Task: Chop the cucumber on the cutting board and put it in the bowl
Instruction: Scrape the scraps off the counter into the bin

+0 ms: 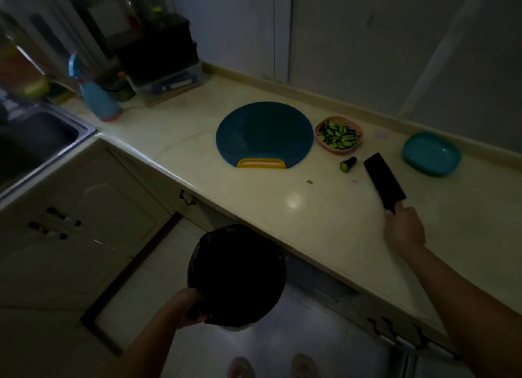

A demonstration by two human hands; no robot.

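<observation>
A round blue cutting board (264, 133) with a yellow handle lies bare on the cream counter. To its right a pink bowl (339, 134) holds several cucumber slices. A cucumber end piece (348, 164) lies on the counter in front of the bowl, and a tiny green scrap (310, 182) sits nearer the counter's edge. My right hand (404, 227) grips the handle of a dark cleaver (384, 181), whose blade rests on the counter just right of the end piece. My left hand (188, 308) grips the rim of a black-lined bin (236, 276) below the counter edge.
A teal dish (431, 153) sits at the far right of the counter. A blue spray bottle (97, 95) and a dark rack (159, 57) stand at the back left, beside a steel sink (36, 143). Cabinet doors and tiled floor lie below.
</observation>
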